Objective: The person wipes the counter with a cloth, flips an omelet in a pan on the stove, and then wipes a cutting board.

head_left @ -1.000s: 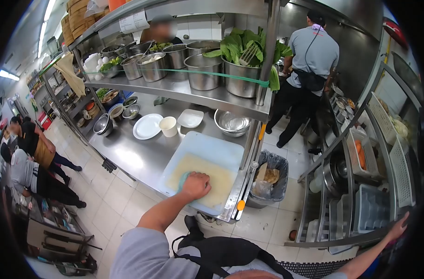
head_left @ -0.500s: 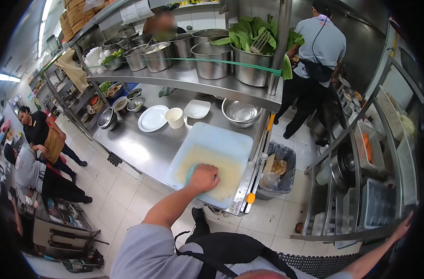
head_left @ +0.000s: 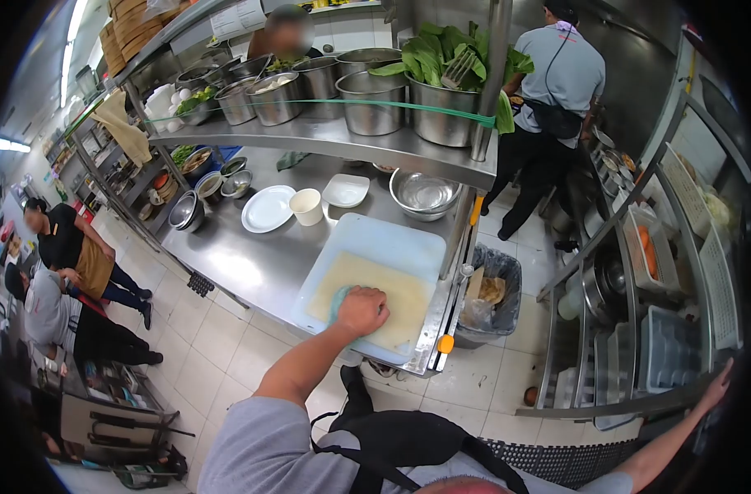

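My left hand (head_left: 362,312) is closed and pressed down on a pale green cloth (head_left: 338,303), most of which is hidden under the palm. The cloth lies on a wet, yellowish stained area of a light blue cutting board (head_left: 375,239) on the steel counter. Far to the right, my right hand (head_left: 712,390) reaches out beside the end of a metal rack (head_left: 631,405). Its fingers look stretched out, and nothing shows in them.
Behind the board are a metal bowl (head_left: 425,194), a square white dish (head_left: 346,191), a cup (head_left: 306,207) and an oval plate (head_left: 268,209). Pots and leafy greens (head_left: 441,58) fill the shelf above. A lined bin (head_left: 492,295) stands right of the counter. Several co-workers are around.
My left hand stays on the cloth at nearly the same spot. My right hand has shifted slightly. The person behind the shelf shows more, and the view has moved a little.
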`<action>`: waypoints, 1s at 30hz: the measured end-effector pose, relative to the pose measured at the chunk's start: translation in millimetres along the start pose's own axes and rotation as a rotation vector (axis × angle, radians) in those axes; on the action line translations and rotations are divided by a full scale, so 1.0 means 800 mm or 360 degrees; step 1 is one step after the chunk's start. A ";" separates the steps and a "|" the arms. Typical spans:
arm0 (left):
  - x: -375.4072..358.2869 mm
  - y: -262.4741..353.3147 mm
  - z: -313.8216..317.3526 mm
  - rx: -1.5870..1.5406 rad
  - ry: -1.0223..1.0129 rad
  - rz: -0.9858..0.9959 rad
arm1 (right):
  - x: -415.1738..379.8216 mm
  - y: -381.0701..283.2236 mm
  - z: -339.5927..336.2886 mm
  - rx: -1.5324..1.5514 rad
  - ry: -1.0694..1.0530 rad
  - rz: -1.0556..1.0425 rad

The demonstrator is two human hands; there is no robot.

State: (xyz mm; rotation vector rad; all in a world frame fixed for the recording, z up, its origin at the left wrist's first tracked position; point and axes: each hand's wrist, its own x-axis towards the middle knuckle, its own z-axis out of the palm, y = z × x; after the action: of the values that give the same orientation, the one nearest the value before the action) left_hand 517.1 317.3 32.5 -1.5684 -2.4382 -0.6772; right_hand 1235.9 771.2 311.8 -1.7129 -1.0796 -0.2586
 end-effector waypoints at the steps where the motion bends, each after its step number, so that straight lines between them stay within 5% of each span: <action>1: -0.001 0.000 0.000 -0.0003 0.0011 -0.0001 | 0.009 0.012 0.008 0.0041 0.0018 -0.0096; 6: -0.001 0.002 -0.003 0.0008 -0.0025 -0.0015 | 0.109 0.121 0.079 0.0195 0.0105 -0.1324; 9: -0.007 -0.004 -0.002 0.0017 -0.0006 -0.0046 | 0.137 0.146 0.096 -0.0013 0.0223 -0.1673; 11: -0.007 -0.001 0.001 -0.0012 0.0046 -0.0039 | 0.132 0.139 0.090 -0.0027 0.0238 -0.1323; 12: -0.009 -0.001 0.000 -0.0019 0.0016 -0.0035 | 0.145 0.158 0.106 0.0082 0.0077 -0.0801; 14: -0.004 0.002 -0.003 -0.0027 0.0023 0.0000 | 0.057 0.060 0.050 0.0305 -0.0004 -0.0236; 17: -0.003 -0.002 -0.010 0.0016 -0.0120 -0.0071 | 0.084 0.086 0.065 0.0450 -0.0180 -0.0213; 20: -0.020 0.001 0.001 0.0042 0.0001 -0.0051 | 0.085 0.084 0.070 0.0604 -0.0052 -0.0549; 26: -0.005 -0.002 -0.003 0.0045 -0.0010 -0.0009 | 0.074 0.066 0.050 0.0631 -0.0330 -0.0249; 30: -0.010 -0.001 -0.004 0.0054 -0.0012 -0.0088 | 0.088 0.071 0.073 0.0456 -0.0136 -0.0411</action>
State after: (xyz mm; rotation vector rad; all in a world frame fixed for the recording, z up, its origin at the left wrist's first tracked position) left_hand 519.6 309.3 32.4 -1.4992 -2.4931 -0.6370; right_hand 1300.3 855.0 293.9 -1.3403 -1.3345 -0.1832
